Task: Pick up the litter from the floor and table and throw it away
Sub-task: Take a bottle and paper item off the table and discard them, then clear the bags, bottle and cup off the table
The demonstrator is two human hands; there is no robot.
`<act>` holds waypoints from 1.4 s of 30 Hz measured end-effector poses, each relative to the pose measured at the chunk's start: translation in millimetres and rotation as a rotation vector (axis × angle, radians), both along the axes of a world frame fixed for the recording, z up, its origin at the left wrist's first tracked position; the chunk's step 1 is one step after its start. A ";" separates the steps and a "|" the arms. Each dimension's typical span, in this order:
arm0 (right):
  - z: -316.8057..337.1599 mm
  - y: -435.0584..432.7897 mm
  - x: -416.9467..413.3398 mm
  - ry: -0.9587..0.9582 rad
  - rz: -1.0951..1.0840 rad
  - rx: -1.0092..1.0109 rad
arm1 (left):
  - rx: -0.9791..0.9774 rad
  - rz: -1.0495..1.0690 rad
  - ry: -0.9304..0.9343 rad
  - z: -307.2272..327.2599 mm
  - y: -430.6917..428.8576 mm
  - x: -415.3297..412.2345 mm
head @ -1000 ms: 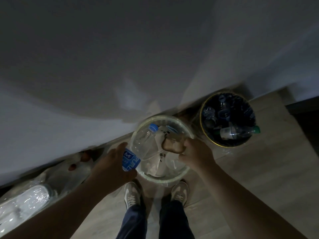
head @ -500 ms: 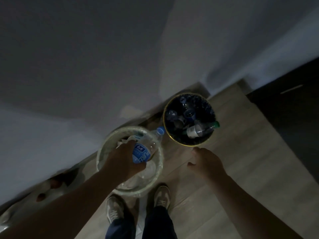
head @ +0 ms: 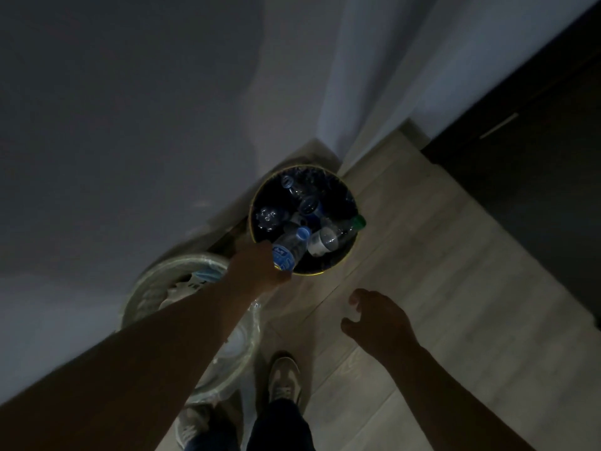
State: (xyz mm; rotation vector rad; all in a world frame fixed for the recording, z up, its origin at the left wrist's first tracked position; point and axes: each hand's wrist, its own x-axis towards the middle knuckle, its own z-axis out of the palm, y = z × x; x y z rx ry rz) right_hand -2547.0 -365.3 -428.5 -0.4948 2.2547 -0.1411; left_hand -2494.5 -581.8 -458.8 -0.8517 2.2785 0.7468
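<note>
Blue-labelled and gripped in the left hand [head: 257,268], the right hand [head: 377,317] hanging open and empty, the water bottle [head: 291,250] pokes over the near rim of the dark bin [head: 313,274], so carry it clear of that edge before releasing

Two bins: dark bin [head: 320,272], pale bin [head: 146,281]. Left hand [head: 257,265], right hand [head: 377,317], two shoes [head: 284,375]. One held bottle [head: 289,249], several more binned.

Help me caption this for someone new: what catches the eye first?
The blue-labelled water bottle in the left hand, held over the near rim of the dark bin full of bottles by the wall corner. The right hand hovers empty over the wood floor; a pale bin stands left.
</note>
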 end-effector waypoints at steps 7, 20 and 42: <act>-13.6 14.1 -6.1 -0.008 -0.026 0.014 | -0.040 -0.021 0.002 -28.2 -4.9 -36.4; 39.1 -5.6 6.1 0.024 0.030 0.053 | -0.158 -0.337 0.091 49.7 -24.4 -2.1; 456.1 -98.9 19.0 0.466 0.167 -0.284 | -0.325 -0.472 0.593 483.8 -102.7 94.7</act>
